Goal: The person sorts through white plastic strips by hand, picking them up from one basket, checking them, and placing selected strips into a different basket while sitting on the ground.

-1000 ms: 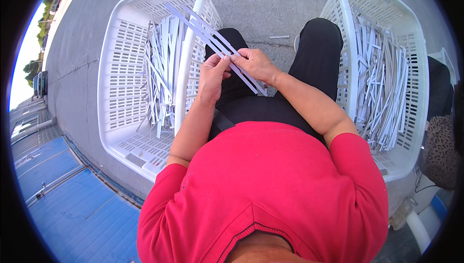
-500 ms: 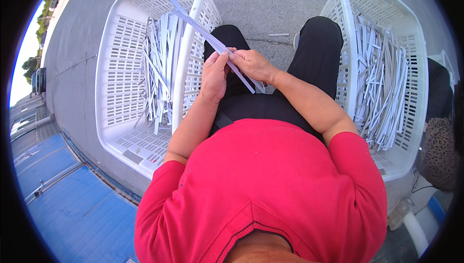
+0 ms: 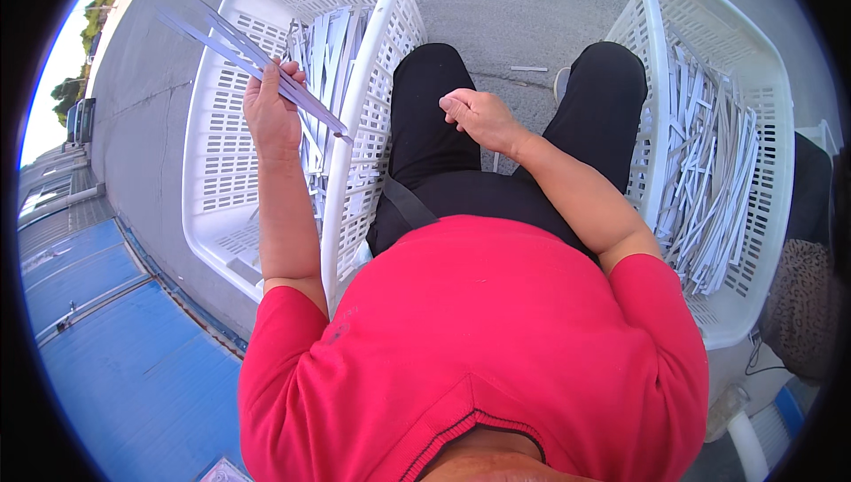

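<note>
My left hand (image 3: pixel 273 114) is raised over the left white plastic basket (image 3: pixel 334 207), its fingers closed round a few long, thin white strips (image 3: pixel 312 105). These strips slant from beyond the basket's left rim to its right rim. Loose white strips (image 3: pixel 335 50) lie heaped in that basket, partly hidden by my hand and forearm. Above my lap, between the thighs, my right hand (image 3: pixel 483 119) has its fingers curled in. A short pale sliver (image 3: pixel 495 161) shows just below it; whether the hand grips it I cannot tell.
At my right stands a second white basket (image 3: pixel 658 48) with a heap of white and greyish strips (image 3: pixel 705 159). One strip (image 3: pixel 529 68) lies on the concrete between my feet. Blue panels (image 3: pixel 133 349) are at the left, and a leopard-patterned item (image 3: pixel 802 305) is at the far right.
Both hands were together at the strips over my lap. My left hand has moved left over the basket with the strips, while my right hand has come away and stays above my lap.
</note>
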The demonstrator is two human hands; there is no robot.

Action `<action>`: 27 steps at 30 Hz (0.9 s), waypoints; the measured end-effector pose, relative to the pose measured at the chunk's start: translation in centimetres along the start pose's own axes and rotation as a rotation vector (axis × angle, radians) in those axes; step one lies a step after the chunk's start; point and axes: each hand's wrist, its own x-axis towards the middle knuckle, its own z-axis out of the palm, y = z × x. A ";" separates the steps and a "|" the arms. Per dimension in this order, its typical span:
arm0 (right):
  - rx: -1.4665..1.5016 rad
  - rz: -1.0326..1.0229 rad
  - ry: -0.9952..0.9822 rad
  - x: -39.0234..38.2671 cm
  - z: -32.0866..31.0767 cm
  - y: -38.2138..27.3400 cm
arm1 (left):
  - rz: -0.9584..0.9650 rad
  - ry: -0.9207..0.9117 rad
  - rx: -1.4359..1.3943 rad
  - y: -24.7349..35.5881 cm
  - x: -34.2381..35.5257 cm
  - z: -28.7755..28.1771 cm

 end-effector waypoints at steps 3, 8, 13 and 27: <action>0.020 0.000 -0.014 0.1 0.3 0.2 | -0.147 -0.002 0.228 0.9 2.6 -5.3; -0.001 -0.028 -0.025 -0.2 0.1 -0.3 | -0.525 0.128 0.914 -3.3 4.1 -14.0; -0.234 -0.285 0.580 -7.3 -5.0 -3.8 | -0.241 -0.114 0.856 -4.9 -2.7 -8.5; -0.541 0.717 0.857 -25.9 -8.3 3.7 | -0.244 -0.353 1.410 -5.0 -13.0 -8.0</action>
